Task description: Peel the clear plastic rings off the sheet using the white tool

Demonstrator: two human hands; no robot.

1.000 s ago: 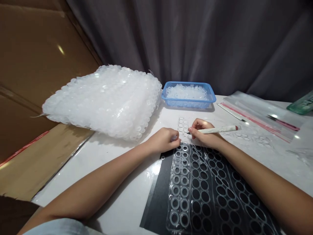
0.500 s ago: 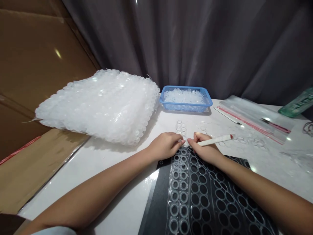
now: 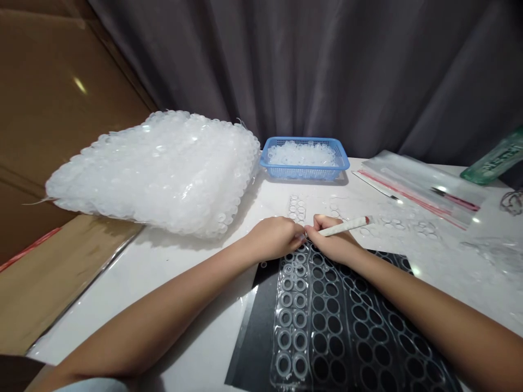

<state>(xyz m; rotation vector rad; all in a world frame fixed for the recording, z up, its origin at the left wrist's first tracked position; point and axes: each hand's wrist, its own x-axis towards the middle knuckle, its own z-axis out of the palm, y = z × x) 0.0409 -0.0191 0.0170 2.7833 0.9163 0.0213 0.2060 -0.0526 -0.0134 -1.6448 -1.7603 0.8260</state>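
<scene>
My right hand [image 3: 338, 245] is closed round a white pen-like stick [image 3: 347, 225] with a reddish end; its working tip is hidden by the fingers. Right beside it, my left hand [image 3: 274, 237] is pinched at the far edge of a clear plastic sheet of rings [image 3: 285, 317]. What lies between the left fingertips is too small to make out. The sheet rests on a black board [image 3: 249, 344]. Its left two columns hold thick whitish rings, while the columns to the right show round holes with the black behind. Both hands' fingertips nearly meet.
A big bundle of translucent ring sheets [image 3: 163, 174] stands at the left by cardboard [image 3: 61, 283]. Behind my hands sits a blue basket [image 3: 304, 173] of small clear pieces. Ring scraps [image 3: 296, 208], plastic pouches [image 3: 412, 177], tweezers [image 3: 457, 198] and a green bottle [image 3: 492, 160] lie farther out.
The whole view has shifted slightly, so things appear a little farther left and higher. My hands stay at the sheet's far edge, with the fingertips slightly closer together.
</scene>
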